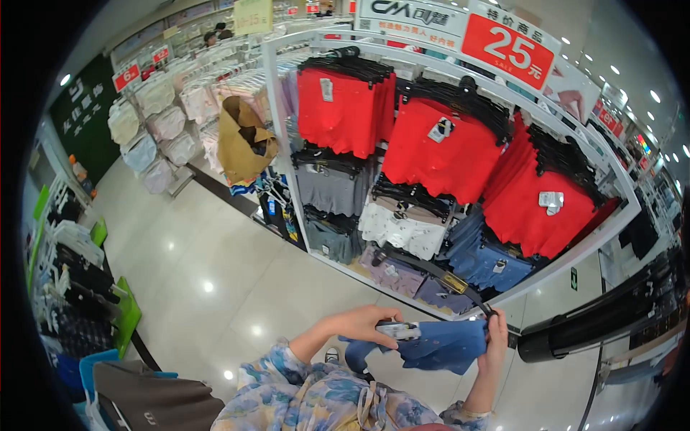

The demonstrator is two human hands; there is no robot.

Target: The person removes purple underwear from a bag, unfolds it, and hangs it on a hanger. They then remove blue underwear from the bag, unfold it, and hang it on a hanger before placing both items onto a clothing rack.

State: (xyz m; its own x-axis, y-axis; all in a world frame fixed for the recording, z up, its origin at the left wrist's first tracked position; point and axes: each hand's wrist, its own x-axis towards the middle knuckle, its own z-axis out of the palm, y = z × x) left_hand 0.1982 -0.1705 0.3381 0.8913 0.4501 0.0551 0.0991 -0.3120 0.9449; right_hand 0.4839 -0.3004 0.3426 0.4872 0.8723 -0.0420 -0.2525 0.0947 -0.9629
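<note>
A blue garment [442, 346] hangs on a black hanger [431, 269] between my two hands, in front of my body. My left hand [366, 325] is closed at the garment's left end, beside a pale tag [399, 330]. On the other side, my right hand [496, 337] grips the garment's right edge near the hanger's end. A gold label [454, 282] shows on the hanger. Just beyond are folded-looking blue garments [496, 260] and white ones [402, 228] on the rack.
A white-framed rack [284, 144] holds rows of red garments [445, 144] above grey ones [327, 188]. A brown bag-like item [244, 147] hangs at its left. Brown clothing [154, 395] is at the lower left, and a black cylindrical object [568, 337] at the right.
</note>
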